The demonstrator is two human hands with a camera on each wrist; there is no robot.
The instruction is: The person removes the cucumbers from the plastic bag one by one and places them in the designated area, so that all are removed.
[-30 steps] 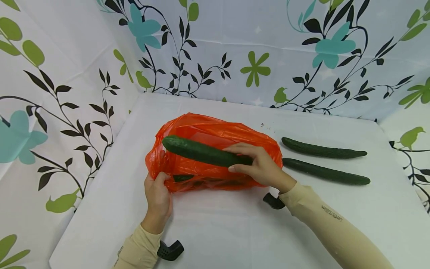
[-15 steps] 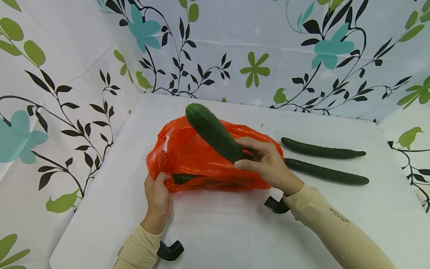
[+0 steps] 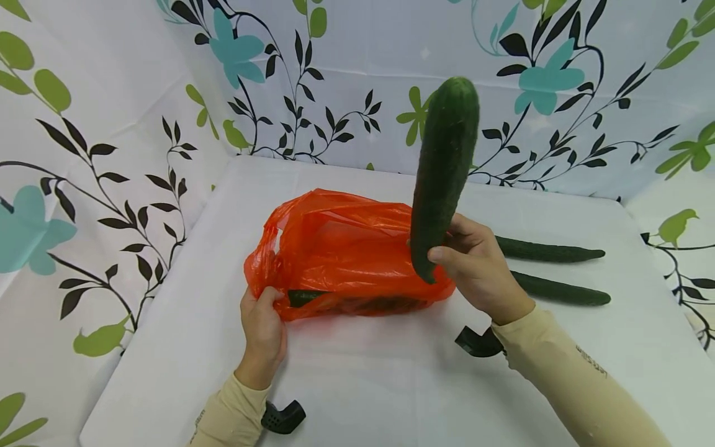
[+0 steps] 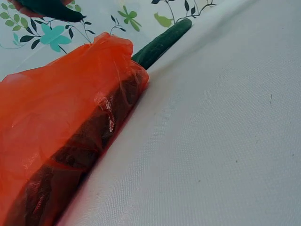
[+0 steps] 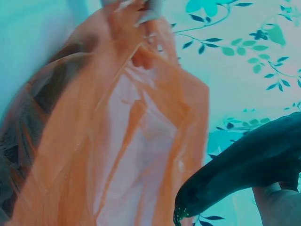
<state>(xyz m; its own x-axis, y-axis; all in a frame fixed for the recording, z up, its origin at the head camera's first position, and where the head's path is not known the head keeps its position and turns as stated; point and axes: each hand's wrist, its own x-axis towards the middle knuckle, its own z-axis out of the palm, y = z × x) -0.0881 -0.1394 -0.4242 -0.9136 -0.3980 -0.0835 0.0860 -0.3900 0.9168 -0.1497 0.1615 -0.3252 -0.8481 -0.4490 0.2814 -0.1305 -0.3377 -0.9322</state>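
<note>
A long, dark green cucumber [image 3: 447, 155], faintly bumpy, gently curved, rounded at its top and tapering to a small point below, is held nearly upright by the right hand [image 3: 481, 267], whose grip is clamped around its narrow lower part beside the red plastic bag [image 3: 346, 248]. The left hand [image 3: 262, 332] pinches the bag's left edge, with a dark green piece [image 3: 304, 298] showing inside, probably another cucumber, though the film blurs it. Two similar cucumbers [image 3: 561, 290] lie side by side on the white counter [image 3: 380, 385].
</note>
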